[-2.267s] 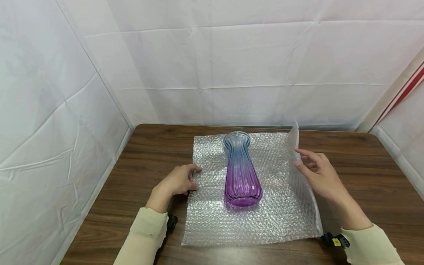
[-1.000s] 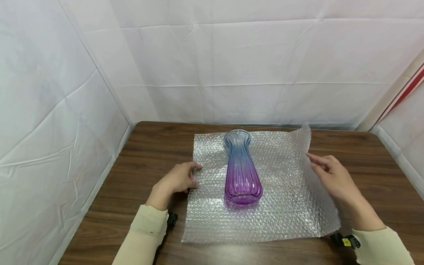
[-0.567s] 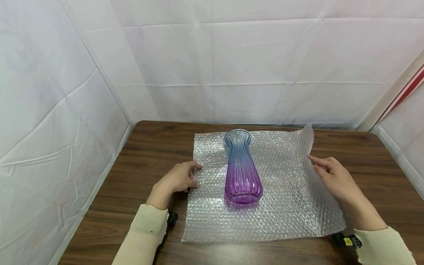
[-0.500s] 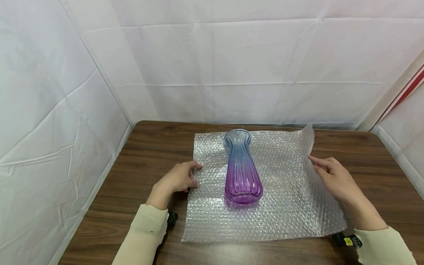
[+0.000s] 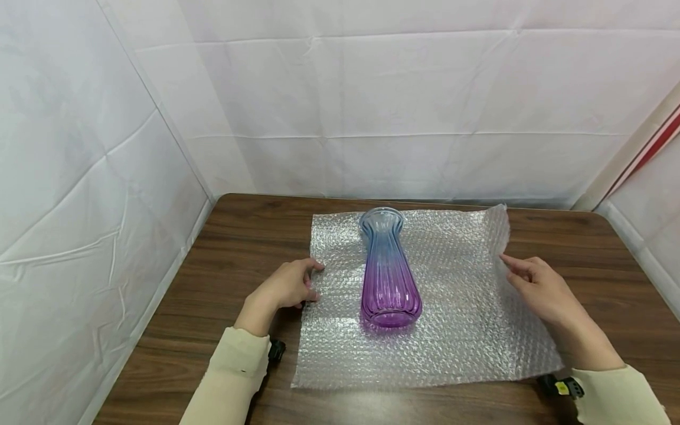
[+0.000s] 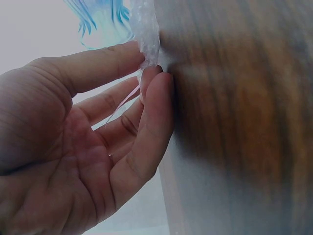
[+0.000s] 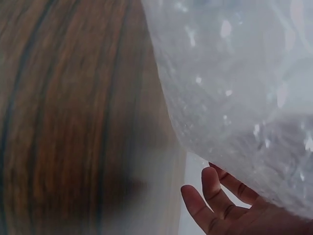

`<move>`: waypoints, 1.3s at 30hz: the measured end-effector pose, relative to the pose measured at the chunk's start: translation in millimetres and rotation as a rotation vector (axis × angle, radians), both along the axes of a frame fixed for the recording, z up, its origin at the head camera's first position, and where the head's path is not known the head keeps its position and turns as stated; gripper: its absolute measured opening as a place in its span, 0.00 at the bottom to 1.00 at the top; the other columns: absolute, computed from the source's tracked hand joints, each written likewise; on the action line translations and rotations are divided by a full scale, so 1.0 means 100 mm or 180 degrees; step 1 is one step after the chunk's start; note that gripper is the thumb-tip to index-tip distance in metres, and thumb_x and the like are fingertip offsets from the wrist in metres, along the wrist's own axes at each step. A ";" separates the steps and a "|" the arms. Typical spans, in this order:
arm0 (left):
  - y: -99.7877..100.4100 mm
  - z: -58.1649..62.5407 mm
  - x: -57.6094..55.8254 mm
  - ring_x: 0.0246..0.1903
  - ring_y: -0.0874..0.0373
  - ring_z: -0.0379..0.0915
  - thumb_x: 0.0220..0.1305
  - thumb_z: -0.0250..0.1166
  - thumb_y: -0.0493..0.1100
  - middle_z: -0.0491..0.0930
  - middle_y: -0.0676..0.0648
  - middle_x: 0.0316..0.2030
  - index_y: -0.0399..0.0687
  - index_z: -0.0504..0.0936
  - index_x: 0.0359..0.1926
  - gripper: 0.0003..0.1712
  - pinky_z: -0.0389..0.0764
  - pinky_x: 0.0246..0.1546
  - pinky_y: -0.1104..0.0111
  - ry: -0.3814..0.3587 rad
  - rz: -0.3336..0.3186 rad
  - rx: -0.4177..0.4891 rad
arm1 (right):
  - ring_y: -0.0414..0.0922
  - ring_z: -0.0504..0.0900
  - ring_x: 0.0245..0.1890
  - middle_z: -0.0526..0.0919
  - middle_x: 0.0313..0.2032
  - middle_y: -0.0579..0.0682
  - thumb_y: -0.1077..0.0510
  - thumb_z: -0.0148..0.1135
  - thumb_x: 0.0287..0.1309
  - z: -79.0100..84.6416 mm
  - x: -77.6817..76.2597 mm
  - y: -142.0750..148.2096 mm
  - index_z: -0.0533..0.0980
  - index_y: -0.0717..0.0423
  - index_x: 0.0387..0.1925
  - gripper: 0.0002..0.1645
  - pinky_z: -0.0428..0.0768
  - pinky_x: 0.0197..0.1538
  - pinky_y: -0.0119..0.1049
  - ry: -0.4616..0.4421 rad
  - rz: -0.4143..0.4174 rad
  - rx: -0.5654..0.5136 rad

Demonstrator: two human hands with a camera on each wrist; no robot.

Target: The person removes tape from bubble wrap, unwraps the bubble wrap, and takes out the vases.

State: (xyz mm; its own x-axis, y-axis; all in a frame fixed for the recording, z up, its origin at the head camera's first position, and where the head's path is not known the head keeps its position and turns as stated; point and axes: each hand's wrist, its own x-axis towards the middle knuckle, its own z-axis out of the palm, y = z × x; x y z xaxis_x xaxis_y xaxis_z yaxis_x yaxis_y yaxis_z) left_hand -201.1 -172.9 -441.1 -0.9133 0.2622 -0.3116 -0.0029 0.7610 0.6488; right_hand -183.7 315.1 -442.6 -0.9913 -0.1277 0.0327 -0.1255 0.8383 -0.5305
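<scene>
A ribbed glass vase [image 5: 389, 277], blue at its mouth and purple at its base, lies on its side on a sheet of bubble wrap [image 5: 457, 342]. Its base faces me. At the sheet's left edge my left hand [image 5: 284, 285] pinches the wrap; the left wrist view has the thumb on top and fingertips under the edge. My right hand [image 5: 544, 292] holds the right edge between thumb and index finger, with that side slightly raised. In the right wrist view, the wrap hides part of this hand, and its other fingers spread loosely below.
The dark wood-grain table [image 5: 223, 236] shows bare on both sides of the sheet. White fabric walls [image 5: 393, 106] stand behind the table and at its left and right. A red strip [image 5: 659, 139] runs down the right corner.
My right hand has moved right and a little toward me, drawing the wrap's right edge outward and lower, so that side lies flatter. The left hand and the vase have stayed in place.
</scene>
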 end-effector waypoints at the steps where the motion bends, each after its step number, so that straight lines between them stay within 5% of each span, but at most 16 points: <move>1: 0.00 0.00 0.00 0.22 0.56 0.76 0.60 0.76 0.36 0.76 0.46 0.34 0.51 0.76 0.69 0.36 0.83 0.26 0.67 0.0000 0.0001 -0.0001 | 0.41 0.67 0.27 0.71 0.41 0.56 0.55 0.50 0.79 -0.01 0.00 0.01 0.69 0.65 0.72 0.27 0.67 0.24 0.34 -0.0013 0.0000 0.0002; 39: 0.00 0.00 0.00 0.21 0.53 0.78 0.60 0.76 0.35 0.76 0.46 0.32 0.50 0.77 0.68 0.36 0.82 0.26 0.67 0.0020 0.0013 -0.0008 | 0.57 0.70 0.42 0.75 0.43 0.67 0.49 0.65 0.69 -0.18 -0.02 0.17 0.70 0.72 0.67 0.38 0.66 0.38 0.46 -0.0141 -0.0077 0.0568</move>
